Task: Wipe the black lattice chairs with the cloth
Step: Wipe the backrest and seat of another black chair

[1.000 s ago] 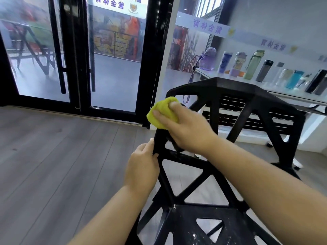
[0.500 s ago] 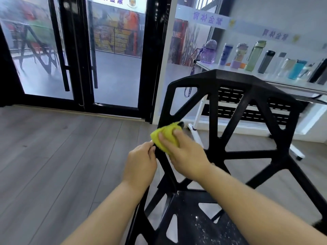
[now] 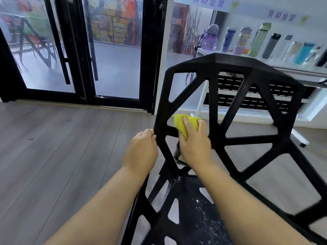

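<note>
Chair (image 3: 214, 68) cleaning moves down the frame: the black lattice chair stands straight ahead of the person, its back rising just beyond both hands and its seat (image 3: 200, 209) lying below the forearms. Left of the frame, the left hand (image 3: 141, 151) stays curled round the outer edge of the back's left upright, steadying it as it did a second ago. Just to its right, close but not touching, the right hand (image 3: 194, 144) clutches the bunched yellow cloth (image 3: 182, 123) and presses it against the short crossbar where that bar meets the upright.

A second ago the cloth was up at the back's top left corner. Half a second ago it was partway down the upright. It now sits lower and just inside the frame, so the left edge appears to have had its pass and the work seems to be turning to the inner struts.

Right of the right hand, the remaining struts and far upright look untouched, and white specks show on the seat. Behind the chair, a row of bottles (image 3: 260, 39) lines a white tabletop (image 3: 300, 71).
</note>
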